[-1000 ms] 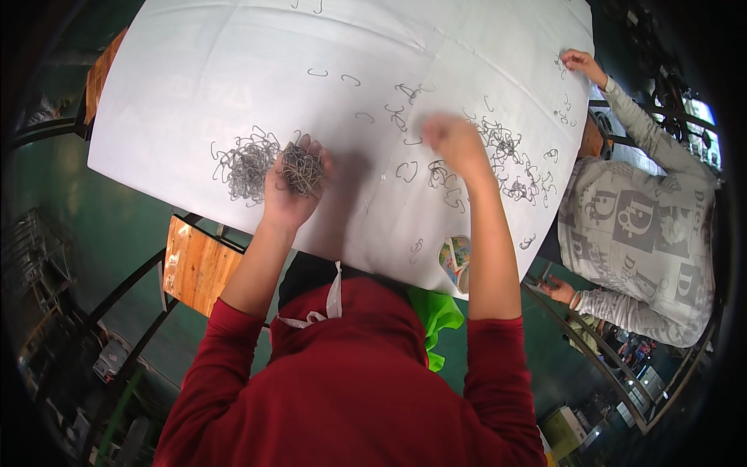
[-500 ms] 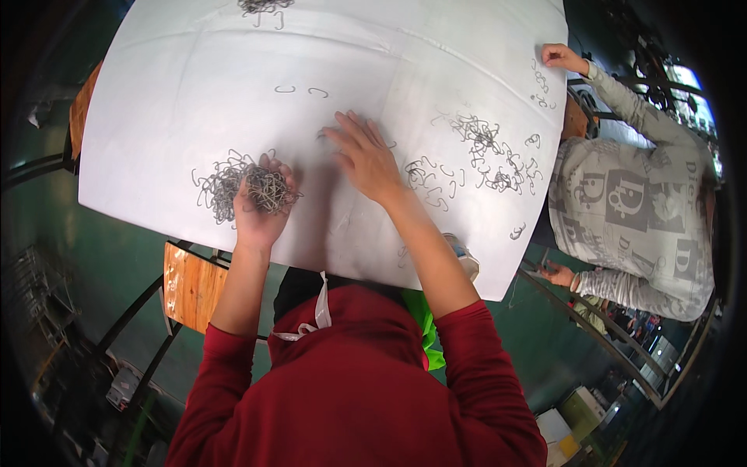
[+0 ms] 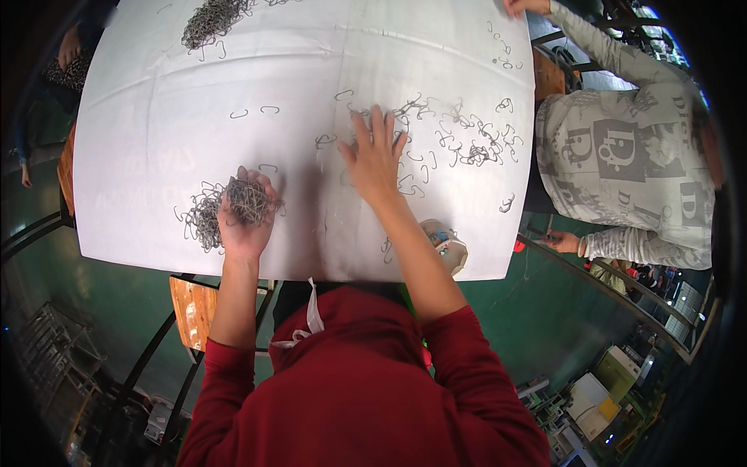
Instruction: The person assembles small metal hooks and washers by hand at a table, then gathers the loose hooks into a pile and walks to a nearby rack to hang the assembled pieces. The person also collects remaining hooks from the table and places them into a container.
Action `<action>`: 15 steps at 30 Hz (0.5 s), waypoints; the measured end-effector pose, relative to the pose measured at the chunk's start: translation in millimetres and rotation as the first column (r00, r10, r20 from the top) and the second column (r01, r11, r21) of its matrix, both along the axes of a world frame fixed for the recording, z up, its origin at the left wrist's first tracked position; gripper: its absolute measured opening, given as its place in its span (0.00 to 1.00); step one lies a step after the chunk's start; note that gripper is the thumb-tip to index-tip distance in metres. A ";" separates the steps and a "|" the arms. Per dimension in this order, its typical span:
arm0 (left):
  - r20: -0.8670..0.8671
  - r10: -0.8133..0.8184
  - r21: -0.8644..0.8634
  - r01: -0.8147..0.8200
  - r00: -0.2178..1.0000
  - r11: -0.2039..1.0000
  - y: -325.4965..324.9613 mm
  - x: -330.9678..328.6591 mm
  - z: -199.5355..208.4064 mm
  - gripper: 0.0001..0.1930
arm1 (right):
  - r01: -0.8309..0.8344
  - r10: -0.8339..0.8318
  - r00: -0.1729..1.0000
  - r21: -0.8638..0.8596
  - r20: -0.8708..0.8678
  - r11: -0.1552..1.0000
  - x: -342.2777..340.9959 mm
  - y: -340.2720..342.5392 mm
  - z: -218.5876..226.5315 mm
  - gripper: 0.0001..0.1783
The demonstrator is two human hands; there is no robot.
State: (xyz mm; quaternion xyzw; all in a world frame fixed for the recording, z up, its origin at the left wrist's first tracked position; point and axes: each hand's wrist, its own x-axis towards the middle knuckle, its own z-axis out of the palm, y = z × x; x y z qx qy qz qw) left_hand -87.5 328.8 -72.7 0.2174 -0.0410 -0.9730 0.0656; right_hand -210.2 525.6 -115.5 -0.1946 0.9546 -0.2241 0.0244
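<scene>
On the table: a white sheet [image 3: 194, 156] covers the whole top, smooth, with faint fold creases running across it and down it.
Clump in hand: a tangle of thin grey wire hooks [image 3: 247, 199], bent and interlocked, springy-looking, sits in the left hand above the near left part of the sheet.
Left hand: left hand [image 3: 247, 222] is palm up, fingers curled round the clump and closed on it.
Loose heap: more of the same hooks [image 3: 201, 222] lie just beside that hand on its left, touching the clump, some straggling outward.
Right hand: right hand [image 3: 375, 159] lies flat with fingers spread wide, palm down on the sheet near its middle, holding nothing; fingertips reach the edge of the scattered pieces.
Scattered pieces: single hooks and small knots [image 3: 467, 140] are strewn to the right of that hand, each a thin curved wire, dull metal.
Far pile: a dense grey heap [image 3: 214, 19] sits at the far left edge.
Stray pair: two lone hooks [image 3: 255, 111] lie apart on bare sheet.
Sleeves: both forearms come from red sleeves [image 3: 459, 350], soft knit.
Neighbour: a person in a grey patterned top [image 3: 622, 163] stands at the right side, one hand [image 3: 520, 6] on the far corner.
</scene>
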 end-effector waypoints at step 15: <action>-0.037 -0.015 -0.033 0.014 0.999 0.999 5.1 -4.6 -1.3 0.14 | 0.043 -0.045 0.995 -0.031 -0.085 0.999 -82.6 80.3 26.8 0.11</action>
